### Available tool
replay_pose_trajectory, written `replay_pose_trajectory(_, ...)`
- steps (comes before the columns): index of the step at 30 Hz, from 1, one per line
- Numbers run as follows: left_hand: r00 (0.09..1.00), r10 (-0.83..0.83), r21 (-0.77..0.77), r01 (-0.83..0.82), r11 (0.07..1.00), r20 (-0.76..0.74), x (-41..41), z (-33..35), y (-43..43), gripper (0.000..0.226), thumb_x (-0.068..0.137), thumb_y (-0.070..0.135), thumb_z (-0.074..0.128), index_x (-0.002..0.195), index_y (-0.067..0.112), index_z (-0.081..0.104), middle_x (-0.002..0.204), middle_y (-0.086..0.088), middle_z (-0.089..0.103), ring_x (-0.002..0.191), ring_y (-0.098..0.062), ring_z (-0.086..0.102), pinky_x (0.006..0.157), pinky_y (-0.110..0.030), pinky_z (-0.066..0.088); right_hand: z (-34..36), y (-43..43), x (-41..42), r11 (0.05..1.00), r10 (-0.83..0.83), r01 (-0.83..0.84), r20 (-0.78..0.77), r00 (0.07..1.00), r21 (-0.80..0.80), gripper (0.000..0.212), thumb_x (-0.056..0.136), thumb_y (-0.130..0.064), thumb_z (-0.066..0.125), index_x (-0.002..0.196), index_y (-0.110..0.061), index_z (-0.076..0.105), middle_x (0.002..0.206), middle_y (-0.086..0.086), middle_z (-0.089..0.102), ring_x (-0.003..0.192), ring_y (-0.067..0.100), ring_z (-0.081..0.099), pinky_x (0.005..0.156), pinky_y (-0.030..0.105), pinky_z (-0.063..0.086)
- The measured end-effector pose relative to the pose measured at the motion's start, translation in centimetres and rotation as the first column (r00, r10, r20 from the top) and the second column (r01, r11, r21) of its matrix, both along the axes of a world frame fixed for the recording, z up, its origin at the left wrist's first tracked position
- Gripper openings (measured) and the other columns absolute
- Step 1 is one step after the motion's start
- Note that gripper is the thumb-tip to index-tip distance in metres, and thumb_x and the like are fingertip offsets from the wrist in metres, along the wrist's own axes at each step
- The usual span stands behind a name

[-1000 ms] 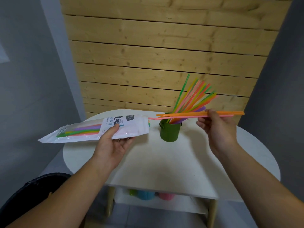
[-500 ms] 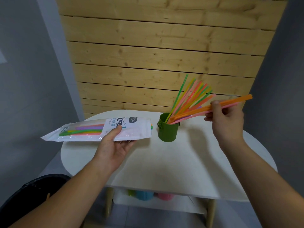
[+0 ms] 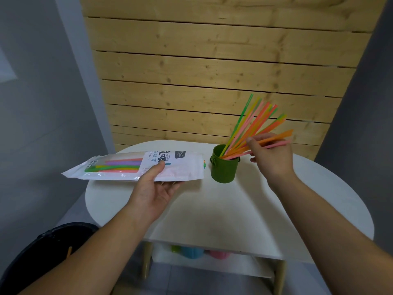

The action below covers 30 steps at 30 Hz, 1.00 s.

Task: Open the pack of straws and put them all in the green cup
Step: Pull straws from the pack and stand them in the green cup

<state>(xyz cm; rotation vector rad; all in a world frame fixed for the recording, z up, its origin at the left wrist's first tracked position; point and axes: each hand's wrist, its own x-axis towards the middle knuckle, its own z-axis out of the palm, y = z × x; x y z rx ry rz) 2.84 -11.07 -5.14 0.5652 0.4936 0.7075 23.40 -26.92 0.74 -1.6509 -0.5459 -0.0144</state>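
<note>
A green cup [image 3: 224,168] stands on the white round table [image 3: 223,211] and holds several coloured straws [image 3: 253,122] leaning up to the right. My right hand [image 3: 271,155] is just right of the cup and pinches a few orange and pink straws [image 3: 280,137]; their lower ends sit inside the cup's rim. My left hand [image 3: 154,191] holds the white straw pack [image 3: 136,167] level above the table's left side, thumb on top. Several straws show through the pack's clear window, and a few tips stick out of its open right end.
A wooden slat wall [image 3: 212,81] rises behind the table. Coloured cups [image 3: 191,252] sit on the shelf under the tabletop. A black bin [image 3: 42,258] stands at the lower left, by the table's edge.
My right hand swung the few pulled-out straws from level to slanted, then lowered their ends into the cup. The left hand kept the pack about where it was.
</note>
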Motion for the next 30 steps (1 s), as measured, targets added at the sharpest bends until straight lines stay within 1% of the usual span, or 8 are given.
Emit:
replay_pose_trajectory(2, 1.0, 0.001, 0.001, -0.001, 1.0, -0.002, 0.0, -0.1, 0.1, 0.031, 0.094, 0.012, 0.068, 0.123, 0.02, 0.063, 0.115, -0.011, 0.08, 0.103, -0.03, 0.077, 0.069, -0.044, 0.066, -0.3, 0.4, -0.2, 0.999, 0.015, -0.015, 0.0, 1.0, -0.031, 0.015, 0.085, -0.023, 0.076, 0.074, -0.025, 0.067, 0.074, 0.002, 0.071, 0.067, 0.018, 0.069, 0.049, 0.023, 0.052)
replay_pose_trajectory(7, 1.0, 0.001, 0.0, -0.001, 1.0, 0.0, 0.0, -0.2, 0.1, 0.03, 0.093, 0.012, 0.07, 0.121, 0.021, 0.064, 0.112, -0.01, 0.08, 0.101, -0.03, 0.078, 0.074, -0.047, 0.066, -0.4, 0.5, 0.3, 1.0, 0.014, -0.017, -0.114, 0.993, -0.026, 0.012, 0.086, -0.015, 0.075, 0.076, -0.016, 0.067, 0.069, 0.006, 0.068, 0.057, 0.019, 0.063, 0.055, 0.031, 0.052)
replay_pose_trajectory(12, 1.0, -0.002, 0.013, 0.002, 1.0, -0.006, 0.0, -0.1, 0.0, 0.027, 0.093, 0.013, 0.071, 0.117, 0.023, 0.065, 0.111, -0.009, 0.081, 0.101, -0.03, 0.078, 0.083, -0.051, 0.063, -0.1, -0.1, 1.1, 0.989, 0.076, -0.032, -0.318, 0.945, 0.143, 0.007, 0.084, -0.011, 0.077, 0.086, -0.011, 0.07, 0.085, 0.007, 0.071, 0.073, 0.021, 0.066, 0.065, 0.028, 0.057)
replay_pose_trajectory(16, 1.0, -0.011, 0.017, 0.011, 1.0, -0.003, -0.1, 0.0, -0.2, 0.027, 0.092, 0.013, 0.071, 0.117, 0.022, 0.065, 0.111, -0.009, 0.081, 0.1, -0.029, 0.078, 0.079, -0.049, 0.064, -0.5, -0.1, 1.2, 0.968, 0.103, 0.005, -0.418, 0.903, 0.25, 0.032, 0.083, -0.011, 0.079, 0.109, 0.003, 0.066, 0.093, 0.011, 0.07, 0.078, 0.021, 0.066, 0.066, 0.026, 0.057)
replay_pose_trajectory(20, 1.0, -0.027, 0.024, 0.027, 0.999, 0.009, -0.1, 0.3, -0.5, 0.03, 0.092, 0.013, 0.071, 0.119, 0.022, 0.065, 0.113, -0.009, 0.08, 0.101, -0.029, 0.078, 0.069, -0.045, 0.067, -1.0, -0.6, 0.7, 0.99, 0.025, 0.043, -0.467, 0.884, 0.134, 0.057, 0.077, -0.023, 0.085, 0.119, 0.0, 0.055, 0.099, 0.014, 0.064, 0.077, 0.024, 0.064, 0.064, 0.032, 0.057)
replay_pose_trajectory(24, 0.999, -0.046, 0.051, 0.046, 0.998, 0.003, -0.2, 0.6, -0.5, 0.027, 0.091, 0.014, 0.071, 0.117, 0.021, 0.069, 0.114, -0.008, 0.08, 0.101, -0.027, 0.078, 0.067, -0.042, 0.066, -1.2, -0.9, -0.8, 0.999, 0.019, -0.037, -0.551, 0.834, -0.021, 0.073, 0.073, -0.032, 0.087, 0.127, -0.004, 0.046, 0.111, 0.01, 0.057, 0.085, 0.026, 0.066, 0.065, 0.037, 0.059)
replay_pose_trajectory(27, 0.998, -0.06, 0.066, 0.059, 0.996, 0.008, -0.2, 0.8, -0.5, 0.025, 0.09, 0.014, 0.071, 0.114, 0.021, 0.071, 0.114, -0.008, 0.08, 0.102, -0.027, 0.078, 0.069, -0.041, 0.066, -1.0, -0.9, -1.7, 0.993, 0.048, -0.103, -0.621, 0.782, -0.053, 0.059, 0.073, -0.036, 0.086, 0.112, -0.003, 0.058, 0.104, 0.012, 0.058, 0.077, 0.024, 0.064, 0.057, 0.032, 0.057)
replay_pose_trajectory(30, 0.998, -0.068, 0.091, 0.067, 0.994, 0.015, -0.2, 0.9, -0.6, 0.03, 0.091, 0.014, 0.069, 0.12, 0.02, 0.068, 0.115, -0.009, 0.08, 0.101, -0.027, 0.078, 0.067, -0.04, 0.065, -0.9, -1.0, -2.5, 0.984, 0.101, -0.172, -0.691, 0.716, -0.035, 0.046, 0.077, -0.04, 0.082, 0.101, -0.007, 0.061, 0.092, 0.012, 0.058, 0.074, 0.024, 0.061, 0.061, 0.033, 0.055)
